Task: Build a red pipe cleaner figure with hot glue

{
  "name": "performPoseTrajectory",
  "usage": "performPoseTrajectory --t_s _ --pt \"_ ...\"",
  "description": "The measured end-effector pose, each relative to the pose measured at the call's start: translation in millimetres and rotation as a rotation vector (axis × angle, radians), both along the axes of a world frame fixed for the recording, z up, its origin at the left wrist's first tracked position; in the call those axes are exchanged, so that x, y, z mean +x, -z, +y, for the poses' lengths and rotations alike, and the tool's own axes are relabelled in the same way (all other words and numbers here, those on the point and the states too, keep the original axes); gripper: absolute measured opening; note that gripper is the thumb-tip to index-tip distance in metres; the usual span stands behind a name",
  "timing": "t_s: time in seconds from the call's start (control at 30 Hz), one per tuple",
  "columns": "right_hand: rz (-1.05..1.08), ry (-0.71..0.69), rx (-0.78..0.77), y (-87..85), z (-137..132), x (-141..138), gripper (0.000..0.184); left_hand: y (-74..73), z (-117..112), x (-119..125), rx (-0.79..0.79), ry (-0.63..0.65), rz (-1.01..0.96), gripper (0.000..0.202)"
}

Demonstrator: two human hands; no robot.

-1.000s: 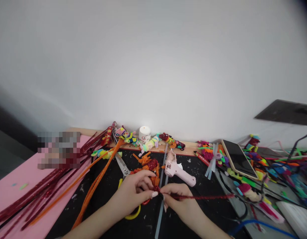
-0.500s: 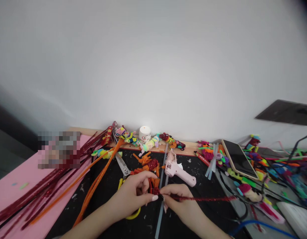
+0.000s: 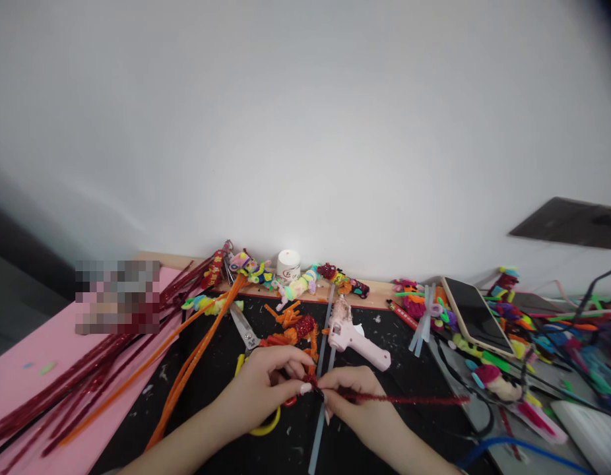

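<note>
A dark red tinsel pipe cleaner (image 3: 409, 399) runs out to the right from between the fingertips of my right hand (image 3: 352, 399), which pinches it near its left end. Close beside it, my left hand (image 3: 268, 386) is closed on a small red tinsel piece (image 3: 311, 380), and the fingertips of both hands nearly meet there. Fingers cover most of that piece. Under my left hand lie scissors (image 3: 245, 330) with yellow handles, partly hidden. Just beyond the hands rests an orange and red pipe-cleaner piece (image 3: 301, 328).
A pink glue gun (image 3: 357, 344) lies right of centre, near a long clear glue stick (image 3: 319, 429). Red tinsel stems (image 3: 88, 363) and orange stems (image 3: 196, 366) spread over the left. A phone (image 3: 476, 316) and colourful pipe-cleaner scraps crowd the right. A white cup (image 3: 288, 265) stands against the wall.
My left fingers have shifted slightly around the small piece, and its orange part no longer shows above them. The red pipe cleaner's free end has dipped a little. Surrounding objects stay put.
</note>
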State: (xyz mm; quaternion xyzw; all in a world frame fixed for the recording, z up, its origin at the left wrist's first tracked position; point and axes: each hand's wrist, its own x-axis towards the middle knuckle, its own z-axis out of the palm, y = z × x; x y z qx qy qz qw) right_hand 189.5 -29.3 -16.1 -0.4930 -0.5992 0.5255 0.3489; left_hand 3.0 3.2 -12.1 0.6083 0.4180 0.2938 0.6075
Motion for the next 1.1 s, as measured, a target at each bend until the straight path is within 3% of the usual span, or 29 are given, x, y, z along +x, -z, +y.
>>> performPoseTrajectory --t_s 0.43,0.8,1.1 --pt "-0.099 -0.033 0.073 2.6 0.1 1.4 0.014 -1.3 1.1 0.2 0.02 -0.005 -0.014 0.019" --pt "-0.018 0.033 -0.125 -3.7 3.5 2.4 0.017 -2.7 -0.2 0.4 0.031 -0.049 -0.009 0.016" --pt "0.041 0.052 -0.125 -10.3 2.9 1.8 0.024 -3.3 -1.0 -0.1 0.039 -0.026 -0.004 0.012"
